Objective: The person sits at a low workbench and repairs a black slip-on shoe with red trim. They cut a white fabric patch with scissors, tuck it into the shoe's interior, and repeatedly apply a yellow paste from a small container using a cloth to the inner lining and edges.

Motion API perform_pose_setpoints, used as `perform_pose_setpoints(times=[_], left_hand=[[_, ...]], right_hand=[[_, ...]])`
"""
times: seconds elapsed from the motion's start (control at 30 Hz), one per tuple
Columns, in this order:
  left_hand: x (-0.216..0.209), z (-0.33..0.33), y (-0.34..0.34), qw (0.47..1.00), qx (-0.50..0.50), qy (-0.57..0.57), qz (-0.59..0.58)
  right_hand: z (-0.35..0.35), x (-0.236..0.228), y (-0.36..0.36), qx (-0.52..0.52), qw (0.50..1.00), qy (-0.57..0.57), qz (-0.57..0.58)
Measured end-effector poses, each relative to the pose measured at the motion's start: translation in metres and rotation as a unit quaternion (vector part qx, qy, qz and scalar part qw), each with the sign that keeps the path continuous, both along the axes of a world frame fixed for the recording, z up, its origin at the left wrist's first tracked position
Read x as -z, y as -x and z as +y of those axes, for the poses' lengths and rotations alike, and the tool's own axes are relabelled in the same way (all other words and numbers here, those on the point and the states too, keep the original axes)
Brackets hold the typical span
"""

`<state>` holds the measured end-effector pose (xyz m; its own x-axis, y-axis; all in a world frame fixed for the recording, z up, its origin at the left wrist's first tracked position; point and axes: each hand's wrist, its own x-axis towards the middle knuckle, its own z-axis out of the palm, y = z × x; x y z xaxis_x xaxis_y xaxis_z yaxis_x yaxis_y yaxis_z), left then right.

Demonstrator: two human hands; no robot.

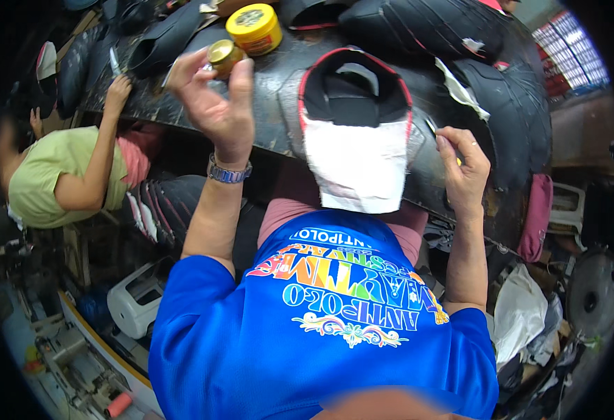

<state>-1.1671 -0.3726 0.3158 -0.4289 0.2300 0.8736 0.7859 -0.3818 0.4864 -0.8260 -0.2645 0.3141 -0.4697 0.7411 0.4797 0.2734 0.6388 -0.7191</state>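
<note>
My left hand [216, 115] is raised over the table with fingers and thumb spread. Between them shows a small round jar [224, 57] with a gold-coloured lid; whether they touch it, I cannot tell. A yellow lidded tub [254, 29] stands just behind the jar. My right hand [466, 164] is closed on a slim metal-tipped tool [431, 126], with a bit of yellow showing by the palm. Between my hands, a black padded piece with red edging [352, 105] lies at the table edge. Its white fabric flap [356, 164] hangs toward my lap.
Large black padded pieces [426, 28] crowd the table's back and right side. At the left, a person in a light green shirt [62, 175] holds a pale blade-like thing [115, 61]. White plastic stools [135, 297], a fan [588, 301] and a white bag [520, 311] stand around.
</note>
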Motion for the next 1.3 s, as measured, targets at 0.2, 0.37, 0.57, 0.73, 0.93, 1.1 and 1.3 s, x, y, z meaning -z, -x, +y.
perform_pose_setpoints(times=[0.2, 0.37, 0.57, 0.73, 0.93, 1.1, 1.3], left_hand=[[0.072, -0.011, 0.08, 0.908, -0.018, 0.292, -0.299], [0.072, 0.025, 0.105, 0.947, -0.127, 0.288, -0.064], [0.067, 0.037, 0.107, 0.947, -0.062, 0.293, -0.112], [0.07, 0.036, 0.109, 0.951, -0.023, 0.278, -0.135], [0.076, 0.045, 0.125, 0.953, -0.02, 0.288, -0.094], [0.087, 0.074, 0.147, 0.961, 0.008, 0.272, -0.052], [0.088, 0.084, 0.156, 0.951, -0.014, 0.309, -0.028]], right_hand=[[0.004, -0.023, 0.07, -0.135, 0.991, -0.003, -0.007], [0.044, -0.038, 0.152, -0.198, 0.968, -0.145, -0.049], [0.113, -0.018, 0.311, -0.228, 0.943, -0.192, -0.151], [0.121, 0.007, 0.393, -0.188, 0.875, -0.185, -0.407], [0.111, 0.001, 0.379, -0.114, 0.913, -0.121, -0.371], [0.076, -0.063, 0.296, -0.046, 0.949, -0.221, -0.221], [0.054, -0.121, 0.082, -0.079, 0.987, -0.122, -0.074]])
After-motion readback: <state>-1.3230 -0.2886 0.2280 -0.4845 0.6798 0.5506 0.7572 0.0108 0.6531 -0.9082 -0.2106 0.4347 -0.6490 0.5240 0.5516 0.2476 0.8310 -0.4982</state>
